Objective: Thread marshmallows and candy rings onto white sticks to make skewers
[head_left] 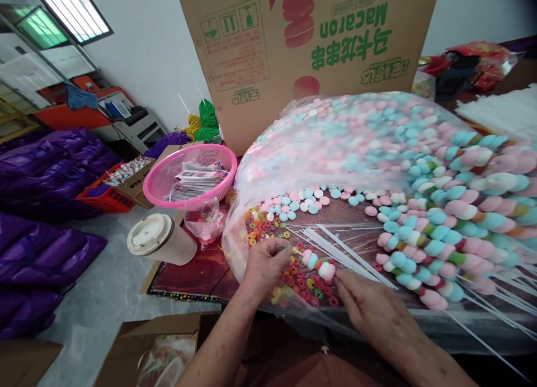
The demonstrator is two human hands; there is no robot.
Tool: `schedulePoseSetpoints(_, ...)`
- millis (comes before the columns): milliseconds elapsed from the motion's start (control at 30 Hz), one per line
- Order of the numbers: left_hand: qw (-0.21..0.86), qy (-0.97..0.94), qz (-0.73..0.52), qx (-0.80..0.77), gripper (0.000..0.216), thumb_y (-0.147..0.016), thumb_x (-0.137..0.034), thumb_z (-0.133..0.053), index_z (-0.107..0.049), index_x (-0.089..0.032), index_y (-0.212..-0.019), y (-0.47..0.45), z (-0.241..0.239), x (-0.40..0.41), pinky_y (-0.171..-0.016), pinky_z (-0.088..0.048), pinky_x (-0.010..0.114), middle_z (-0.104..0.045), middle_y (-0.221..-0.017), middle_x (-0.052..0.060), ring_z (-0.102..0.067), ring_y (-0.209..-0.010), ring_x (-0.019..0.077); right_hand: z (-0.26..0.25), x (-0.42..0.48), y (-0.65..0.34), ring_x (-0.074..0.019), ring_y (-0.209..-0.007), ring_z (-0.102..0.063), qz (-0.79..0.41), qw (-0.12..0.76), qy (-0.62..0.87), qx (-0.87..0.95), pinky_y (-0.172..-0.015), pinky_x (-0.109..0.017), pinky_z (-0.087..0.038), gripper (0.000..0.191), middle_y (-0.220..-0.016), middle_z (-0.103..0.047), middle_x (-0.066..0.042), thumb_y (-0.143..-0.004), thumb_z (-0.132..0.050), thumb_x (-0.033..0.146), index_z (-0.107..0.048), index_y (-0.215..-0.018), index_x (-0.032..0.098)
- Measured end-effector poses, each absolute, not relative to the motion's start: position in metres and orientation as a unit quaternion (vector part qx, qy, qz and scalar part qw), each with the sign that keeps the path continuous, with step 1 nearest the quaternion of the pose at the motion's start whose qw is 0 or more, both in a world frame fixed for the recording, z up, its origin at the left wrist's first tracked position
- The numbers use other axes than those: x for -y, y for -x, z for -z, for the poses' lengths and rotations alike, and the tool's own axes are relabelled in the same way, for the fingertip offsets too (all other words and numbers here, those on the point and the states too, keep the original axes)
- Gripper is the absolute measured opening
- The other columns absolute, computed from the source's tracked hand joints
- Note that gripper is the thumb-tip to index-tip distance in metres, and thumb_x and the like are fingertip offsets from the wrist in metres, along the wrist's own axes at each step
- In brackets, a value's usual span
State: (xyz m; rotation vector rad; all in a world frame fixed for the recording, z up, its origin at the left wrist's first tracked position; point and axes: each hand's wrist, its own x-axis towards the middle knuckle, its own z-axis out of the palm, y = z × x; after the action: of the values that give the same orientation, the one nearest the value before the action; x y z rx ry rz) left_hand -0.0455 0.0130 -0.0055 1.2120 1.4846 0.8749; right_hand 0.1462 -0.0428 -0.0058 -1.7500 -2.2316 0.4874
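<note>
A candy skewer (319,265) of pink, white and blue marshmallows with gummy pieces between them lies across the space between my hands. My right hand (371,300) is closed at its right end, beside a pink marshmallow. My left hand (266,264) is closed in a pinch by the skewer's left tip; what its fingers hold is hidden. Under and around the skewer are loose gummy rings (300,283) in red, yellow, orange and green. Behind my hands, several bare white sticks (335,247) lie on the dark table.
A large clear bag of marshmallows (335,130) spills onto the table. Finished skewers (453,219) are piled at right. On the left stand a pink basket (153,188) with packets and a lidded cup (178,244). A cardboard box (289,46) rises behind.
</note>
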Motion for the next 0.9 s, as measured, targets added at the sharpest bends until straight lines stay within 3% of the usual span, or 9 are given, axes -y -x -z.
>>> schedulePoseSetpoints(167, 0.509, -0.457, -0.394, -0.613, 0.018, -0.065, -0.020, -0.055, -0.066, -0.013, -0.078, 0.037, 0.010, -0.009, -0.051, -0.045, 0.021, -0.063, -0.060, 0.000, -0.055, -0.052, 0.0104, 0.000, 0.047, -0.133, -0.0166, -0.057, -0.059, -0.135, 0.076, 0.612, 0.775, -0.048, -0.026, -0.027, 0.023, -0.065, -0.063, -0.001, -0.084, -0.037, 0.015, -0.057, -0.076, 0.020)
schedulePoseSetpoints(400, 0.341, -0.620, -0.336, -0.622, 0.026, -0.071, -0.017, -0.051, -0.068, -0.021, -0.089, 0.028, 0.006, 0.001, -0.065, -0.047, 0.025, -0.069, -0.076, 0.000, -0.060, -0.067, 0.0146, -0.001, 0.048, -0.129, -0.0165, -0.052, -0.060, -0.087, 0.053, 0.640, 0.762, -0.044, -0.026, -0.021, 0.021, -0.062, -0.063, -0.002, -0.080, -0.039, 0.011, -0.058, -0.075, 0.019)
schedulePoseSetpoints(467, 0.321, -0.680, -0.319, -0.577, 0.028, -0.074, -0.017, -0.049, -0.066, -0.023, -0.096, 0.028, 0.000, 0.005, -0.072, -0.046, 0.026, -0.069, -0.083, 0.001, -0.060, -0.073, 0.0152, 0.004, 0.045, -0.133, -0.0154, -0.053, -0.059, -0.109, 0.085, 0.635, 0.760, -0.044, -0.025, -0.025, 0.022, -0.063, -0.063, -0.003, -0.081, -0.037, 0.013, -0.058, -0.075, 0.019)
schedulePoseSetpoints(600, 0.295, -0.709, -0.269, -0.581, 0.038, -0.080, -0.022, -0.045, -0.051, -0.024, -0.117, 0.031, -0.004, 0.000, -0.076, -0.045, 0.028, -0.065, -0.095, 0.003, -0.059, -0.077, 0.0149, 0.007, 0.037, -0.150, -0.0119, -0.050, -0.050, -0.197, 0.237, 0.611, 0.729, -0.048, -0.022, -0.033, 0.029, -0.057, -0.058, 0.000, -0.086, -0.034, 0.028, -0.056, -0.070, 0.020)
schedulePoseSetpoints(767, 0.116, -0.791, -0.019, -0.601, 0.021, -0.078, -0.019, -0.044, -0.063, -0.019, -0.085, 0.025, 0.001, -0.009, -0.077, -0.043, 0.034, -0.060, -0.093, 0.010, -0.054, -0.088, 0.0231, -0.002, 0.039, -0.170, -0.0111, -0.047, -0.043, -0.248, 0.287, 0.605, 0.700, -0.046, -0.021, -0.033, 0.034, -0.050, -0.049, 0.003, -0.085, -0.035, 0.037, -0.053, -0.061, 0.021)
schedulePoseSetpoints(900, 0.062, -0.804, 0.021, -0.591, 0.021, -0.079, -0.021, -0.043, -0.063, -0.019, -0.078, 0.026, -0.001, -0.010, -0.073, -0.043, 0.033, -0.058, -0.087, 0.008, -0.053, -0.083, 0.0222, -0.005, 0.044, -0.175, -0.0110, -0.048, -0.045, -0.236, 0.297, 0.637, 0.672, -0.047, -0.021, -0.033, 0.034, -0.050, -0.048, 0.004, -0.085, -0.036, 0.038, -0.053, -0.061, 0.021)
